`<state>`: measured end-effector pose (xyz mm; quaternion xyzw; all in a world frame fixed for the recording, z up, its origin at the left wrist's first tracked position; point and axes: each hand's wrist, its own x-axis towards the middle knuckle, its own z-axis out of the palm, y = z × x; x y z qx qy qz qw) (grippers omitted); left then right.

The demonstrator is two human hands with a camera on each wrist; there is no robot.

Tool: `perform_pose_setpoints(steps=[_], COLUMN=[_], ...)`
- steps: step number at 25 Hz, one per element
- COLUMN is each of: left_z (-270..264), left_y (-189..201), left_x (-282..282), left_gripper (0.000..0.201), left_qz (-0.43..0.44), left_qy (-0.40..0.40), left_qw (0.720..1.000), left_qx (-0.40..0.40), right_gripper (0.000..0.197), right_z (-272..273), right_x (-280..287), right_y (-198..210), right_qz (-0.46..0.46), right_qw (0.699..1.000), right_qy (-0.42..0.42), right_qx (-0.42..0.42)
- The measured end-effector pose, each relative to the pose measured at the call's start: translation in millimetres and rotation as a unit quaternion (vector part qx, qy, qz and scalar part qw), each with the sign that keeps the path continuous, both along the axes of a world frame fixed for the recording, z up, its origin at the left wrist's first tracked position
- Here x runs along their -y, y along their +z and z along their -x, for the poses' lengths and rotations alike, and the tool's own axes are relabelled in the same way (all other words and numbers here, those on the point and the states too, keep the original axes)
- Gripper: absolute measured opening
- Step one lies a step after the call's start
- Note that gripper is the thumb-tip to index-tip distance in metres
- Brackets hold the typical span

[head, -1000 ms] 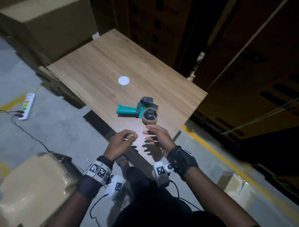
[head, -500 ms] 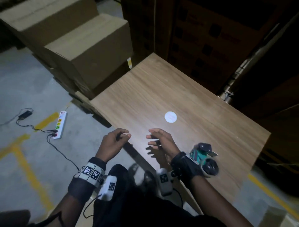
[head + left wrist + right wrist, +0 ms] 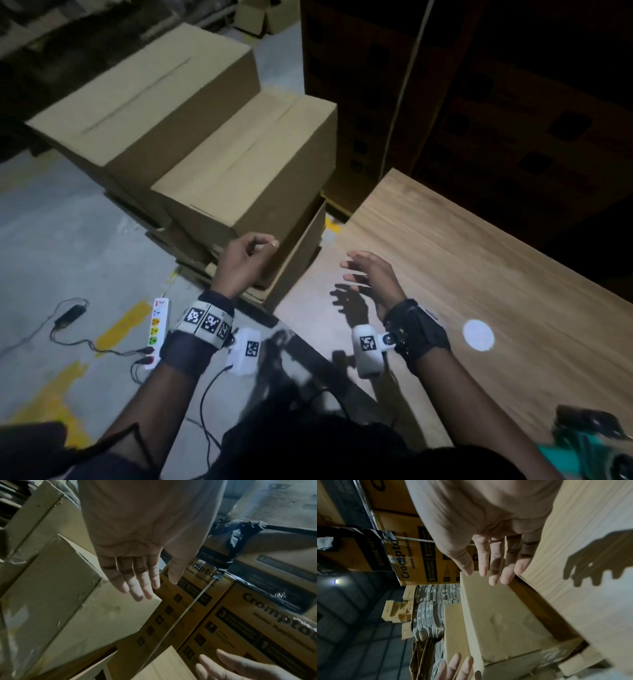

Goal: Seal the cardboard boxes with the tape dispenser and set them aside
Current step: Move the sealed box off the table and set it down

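1. Since half a second ago your view has swung left: the stacked boxes now fill the upper left, the table (image 3: 462,274) has slid to the right, and the dispenser (image 3: 582,442) has dropped to the bottom right corner.
2. Your left hand (image 3: 243,263) has moved off the table edge and now hangs in front of the near box (image 3: 250,171); your right hand (image 3: 371,277) is still over the table, casting a shadow on the wood.
3. Your left hand's fingers are loosely curved in the head view and nearly straight in the wrist view, holding nothing. Your right hand's fingers are spread and relaxed, also empty.
4. The near box sits atop the pile beside the table's left edge, its long axis running away from you and to the right. The far box (image 3: 137,102) lies behind it to the left, parallel.
5. Both boxes are plain brown cardboard with flaps closed; a centre seam runs along each top. Whether tape covers the seams, you cannot tell.
6. The dispenser, teal and blurred, lies on the table well apart from both hands.
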<state>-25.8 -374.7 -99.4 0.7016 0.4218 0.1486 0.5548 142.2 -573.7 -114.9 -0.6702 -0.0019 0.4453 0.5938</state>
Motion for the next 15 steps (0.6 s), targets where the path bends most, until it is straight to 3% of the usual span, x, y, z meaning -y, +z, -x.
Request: perform_pose_setpoints(steps=[6,8,11,15], left_z=[-11.2,-18.8,-30.5,-33.5], left_y=[17.2,14.1,-0.7,-17.7], left_x=[-170.5,-217.1,-274.9,-301.9], left_gripper=[0.013,0.015,0.043,0.065], left_qz=[-0.01,-0.003,-0.013,-0.056], left_qy=[0.014,0.056,0.087,0.045], left_qw=[0.999,0.998,0.995,0.978], left_qx=[0.034,0.036,-0.047,-0.196], right_gripper=[0.017,0.029,0.054,0.086], right_z=[11.2,11.4,12.7,26.5], right_x=[-151.9,-186.8,-226.1,-270.2], right_y=[3.5,0.5,-5.3,-23.8], right_qz=[0.004,0.016,0.031,0.045], right_qw=[0.999,0.998,0.998,0.998], right_qy=[-0.047,-0.05,-0.06,-0.042], right_qx=[0.015,0.016,0.016,0.017])
